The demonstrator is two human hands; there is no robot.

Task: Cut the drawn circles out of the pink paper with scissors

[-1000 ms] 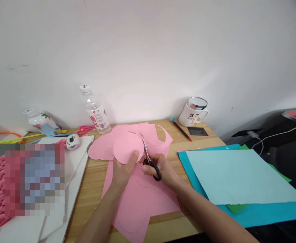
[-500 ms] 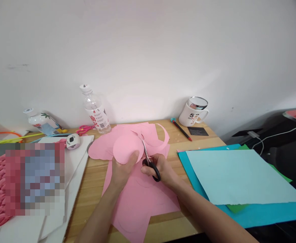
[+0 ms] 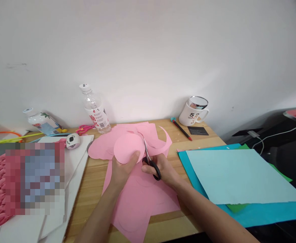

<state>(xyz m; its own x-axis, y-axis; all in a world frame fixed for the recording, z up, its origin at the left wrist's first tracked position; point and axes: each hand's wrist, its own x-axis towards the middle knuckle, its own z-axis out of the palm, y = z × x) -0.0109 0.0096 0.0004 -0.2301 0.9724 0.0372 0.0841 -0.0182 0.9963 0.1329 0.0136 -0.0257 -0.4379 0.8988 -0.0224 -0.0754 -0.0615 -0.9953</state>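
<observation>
My left hand [image 3: 124,170] pinches a round pink paper piece [image 3: 127,148] by its lower edge, thumb on top. My right hand [image 3: 161,167] grips black-handled scissors [image 3: 147,150], their blades at the right edge of the round piece. A curved pink offcut [image 3: 165,143] curls out to the right of the blades. Under both hands lie pink paper sheets [image 3: 140,199] with faint drawn circles. More cut pink paper [image 3: 99,146] is piled behind and left of the round piece.
A clear bottle [image 3: 96,113] and a white mug [image 3: 194,113] stand by the wall. Near the mug lie a black pen [image 3: 182,130] and a dark card [image 3: 198,131]. Blue and green sheets [image 3: 244,175] are on the right; white boards [image 3: 74,168] on the left.
The scissor blades have come closer together along the round piece's right edge. The curved offcut has swung slightly right. My left hand has barely moved.
</observation>
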